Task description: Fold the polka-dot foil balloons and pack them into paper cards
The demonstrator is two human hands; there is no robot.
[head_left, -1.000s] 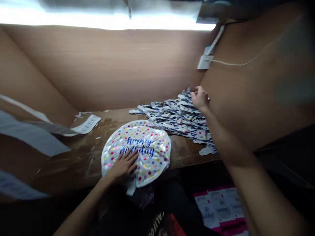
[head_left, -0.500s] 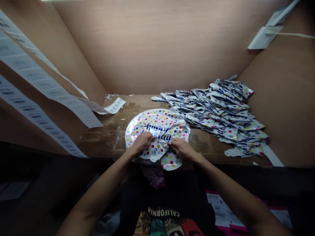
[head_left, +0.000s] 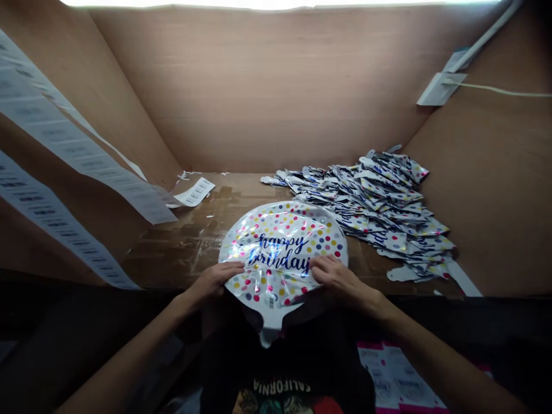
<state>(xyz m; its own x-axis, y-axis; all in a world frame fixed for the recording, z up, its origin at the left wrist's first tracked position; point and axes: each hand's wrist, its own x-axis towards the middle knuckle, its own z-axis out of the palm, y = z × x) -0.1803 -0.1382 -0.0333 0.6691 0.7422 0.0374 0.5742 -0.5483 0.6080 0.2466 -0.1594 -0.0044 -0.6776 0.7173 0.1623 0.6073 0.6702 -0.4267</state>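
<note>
A flat, round foil balloon [head_left: 280, 230] with coloured dots and blue "happy birthday" lettering lies at the table's front edge, its neck pointing toward my body. My left hand [head_left: 218, 276] grips its left side, thumb and fingers on the rim. On the right side, my right hand [head_left: 334, 276] pinches the foil beside the lettering, with fingers bent over the printed face. The balloon is spread almost fully open, with some creases in the lower part. Its neck and lower edge overhang the table edge.
To the right lies a big heap of folded dotted balloons [head_left: 388, 213]. Strips of barcode labels [head_left: 64, 144] hang at the left, and one label end [head_left: 196, 192] rests on the taped cardboard surface [head_left: 172, 247]. Cardboard walls enclose the back and sides. Pink-and-white packages [head_left: 401, 376] sit below at right.
The balloon, folded and bunched half a second ago, is now unfolded, with its neck visible and lettering readable. My hands have moved apart to its sides and slightly nearer my body.
</note>
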